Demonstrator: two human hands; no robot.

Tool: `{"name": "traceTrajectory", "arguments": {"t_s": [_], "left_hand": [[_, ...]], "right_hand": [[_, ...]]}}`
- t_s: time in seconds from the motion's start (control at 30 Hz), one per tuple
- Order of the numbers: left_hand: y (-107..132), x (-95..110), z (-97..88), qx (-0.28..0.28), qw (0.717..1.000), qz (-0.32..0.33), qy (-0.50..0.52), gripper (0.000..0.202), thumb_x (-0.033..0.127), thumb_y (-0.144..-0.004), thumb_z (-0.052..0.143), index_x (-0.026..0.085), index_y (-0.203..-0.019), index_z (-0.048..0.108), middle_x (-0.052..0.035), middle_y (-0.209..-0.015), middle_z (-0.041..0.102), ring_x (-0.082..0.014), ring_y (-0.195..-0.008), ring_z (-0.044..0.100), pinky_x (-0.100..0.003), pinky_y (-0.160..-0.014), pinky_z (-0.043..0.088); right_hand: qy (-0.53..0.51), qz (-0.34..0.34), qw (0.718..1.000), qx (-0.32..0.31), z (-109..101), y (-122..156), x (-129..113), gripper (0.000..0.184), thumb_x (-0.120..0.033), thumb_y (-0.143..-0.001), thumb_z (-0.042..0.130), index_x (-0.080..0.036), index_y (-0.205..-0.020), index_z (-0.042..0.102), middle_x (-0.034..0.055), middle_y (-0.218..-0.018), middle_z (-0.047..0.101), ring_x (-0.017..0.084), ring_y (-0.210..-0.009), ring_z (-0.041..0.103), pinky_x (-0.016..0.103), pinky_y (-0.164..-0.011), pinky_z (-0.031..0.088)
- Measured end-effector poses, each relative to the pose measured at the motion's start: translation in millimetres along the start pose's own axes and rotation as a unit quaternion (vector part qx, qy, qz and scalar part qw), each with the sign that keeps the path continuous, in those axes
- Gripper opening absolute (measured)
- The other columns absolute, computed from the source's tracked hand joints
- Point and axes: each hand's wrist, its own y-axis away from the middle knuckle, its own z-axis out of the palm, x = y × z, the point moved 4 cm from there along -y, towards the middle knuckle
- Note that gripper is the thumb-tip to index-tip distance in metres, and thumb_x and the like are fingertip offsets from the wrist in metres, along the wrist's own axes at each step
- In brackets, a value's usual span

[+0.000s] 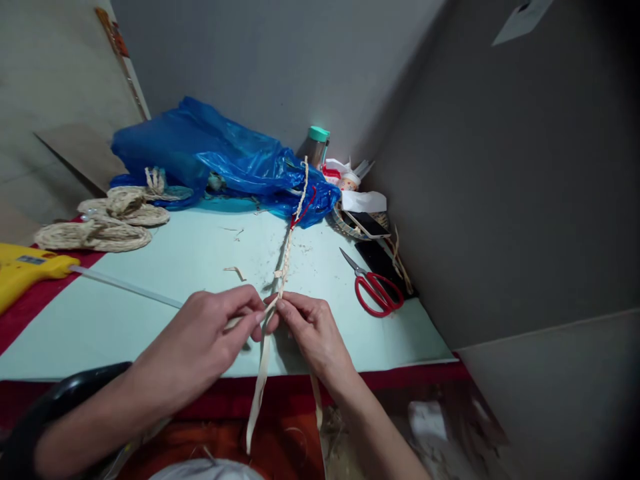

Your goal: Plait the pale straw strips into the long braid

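Note:
A pale straw braid (289,248) stretches from the blue plastic bag down to my hands, with a red thread (303,208) tied near its far end. My left hand (200,347) pinches a flat loose strand (235,323) at the braid's near end. Beside it, fingertips touching, my right hand (313,333) is closed on the other strands. Two unbraided strips (257,393) hang down from my hands past the table's front edge.
A pale green table top (165,267) carries red-handled scissors (375,290) at the right, a phone (367,225), a blue plastic bag (220,163) at the back, coiled straw pieces (105,223) at the left and a yellow glue gun (25,270). A grey wall stands close on the right.

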Motion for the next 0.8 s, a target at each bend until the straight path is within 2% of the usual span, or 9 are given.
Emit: {"name": "traceTrajectory", "arguments": {"t_s": [0.1, 0.17, 0.23, 0.33, 0.47, 0.53, 0.63, 0.73, 0.8], "left_hand": [[16.4, 8.0, 22.3, 0.024, 0.992, 0.095, -0.075, 0.02, 0.026, -0.093, 0.041, 0.022, -0.083, 0.057, 0.0015, -0.064, 0.064, -0.0143, -0.052, 0.057, -0.026, -0.053, 0.037], [25.1, 12.0, 36.7, 0.042, 0.978, 0.151, -0.135, 0.024, 0.018, -0.093, 0.037, 0.021, -0.077, 0.054, 0.0016, -0.06, 0.059, -0.0144, -0.048, 0.054, -0.028, -0.051, 0.035], [27.7, 13.3, 44.1, 0.019, 0.975, 0.167, -0.143, 0.027, 0.014, -0.092, 0.035, 0.02, -0.074, 0.054, 0.0011, -0.061, 0.059, -0.014, -0.05, 0.055, -0.028, -0.053, 0.036], [19.3, 13.4, 32.7, -0.015, 0.985, 0.14, -0.096, 0.027, 0.023, -0.094, 0.041, 0.021, -0.074, 0.059, 0.0004, -0.069, 0.063, -0.0153, -0.064, 0.06, -0.028, -0.063, 0.04], [-8.0, 4.6, -0.3, 0.059, 0.997, 0.024, 0.046, 0.019, 0.039, -0.09, 0.052, 0.022, -0.085, 0.059, -0.0012, -0.087, 0.065, -0.0191, -0.084, 0.06, -0.031, -0.078, 0.042], [-22.3, 0.0, 2.7, 0.002, 0.983, -0.017, 0.185, 0.019, 0.038, -0.089, 0.053, 0.023, -0.099, 0.056, -0.0018, -0.091, 0.066, -0.0197, -0.09, 0.061, -0.032, -0.08, 0.043], [-35.5, 0.1, 21.7, -0.11, 0.944, -0.031, 0.31, 0.023, 0.035, -0.089, 0.051, 0.019, -0.105, 0.054, -0.0012, -0.074, 0.064, -0.0179, -0.073, 0.059, -0.031, -0.07, 0.044], [-38.8, 1.2, 34.7, -0.146, 0.93, -0.026, 0.337, 0.02, 0.034, -0.087, 0.054, 0.016, -0.096, 0.055, -0.0001, -0.067, 0.059, -0.0137, -0.061, 0.051, -0.028, -0.06, 0.039], [-38.1, -1.2, 37.3, -0.152, 0.918, -0.045, 0.363, 0.022, 0.032, -0.086, 0.056, 0.016, -0.101, 0.053, -0.0006, -0.071, 0.06, -0.0122, -0.061, 0.05, -0.025, -0.057, 0.036]], "right_hand": [[-0.07, 0.035, 0.997, -0.018, -0.6, 1.0, 0.8, 0.029, -0.033, -0.091, 0.05, -0.015, -0.098, 0.072, 0.0031, -0.075, 0.068, 0.011, -0.057, 0.046, 0.023, -0.059, 0.039], [-0.113, 0.06, 0.991, -0.044, -1.5, 2.3, 1.5, 0.031, -0.034, -0.092, 0.05, -0.014, -0.101, 0.072, 0.0063, -0.085, 0.071, 0.011, -0.058, 0.045, 0.023, -0.06, 0.04], [-0.147, 0.061, 0.985, -0.062, -3.2, 3.5, 1.7, 0.03, -0.035, -0.092, 0.051, -0.014, -0.098, 0.071, 0.0074, -0.089, 0.071, 0.011, -0.061, 0.048, 0.022, -0.061, 0.04], [-0.171, 0.042, 0.983, -0.057, -6.4, 4.6, 2.7, 0.025, -0.036, -0.089, 0.056, -0.015, -0.095, 0.069, 0.0041, -0.079, 0.067, 0.012, -0.067, 0.052, 0.022, -0.064, 0.041], [-0.143, 0.037, 0.988, -0.052, -7.5, 7.2, 3.3, 0.029, -0.039, -0.092, 0.052, -0.017, -0.088, 0.07, 0.0007, -0.071, 0.059, 0.01, -0.058, 0.043, 0.021, -0.056, 0.035], [-0.123, 0.036, 0.99, -0.059, -6.8, 9.4, 1.5, 0.033, -0.041, -0.094, 0.048, -0.017, -0.084, 0.069, -0.0011, -0.067, 0.054, 0.009, -0.052, 0.035, 0.021, -0.052, 0.031], [-0.089, 0.022, 0.994, -0.061, -6.1, 12.5, -2.2, 0.032, -0.041, -0.096, 0.044, -0.02, -0.087, 0.066, -0.0027, -0.065, 0.05, 0.01, -0.053, 0.037, 0.021, -0.053, 0.032], [-0.063, -0.007, 0.996, -0.055, -5.8, 14.5, -3.8, 0.026, -0.036, -0.097, 0.042, -0.02, -0.093, 0.062, -0.0021, -0.071, 0.052, 0.011, -0.064, 0.048, 0.022, -0.063, 0.039], [-0.048, -0.023, 0.997, -0.051, -5.5, 15.6, -3.1, 0.021, -0.033, -0.098, 0.042, -0.019, -0.101, 0.058, -0.0017, -0.075, 0.053, 0.012, -0.072, 0.052, 0.023, -0.072, 0.041]]}}
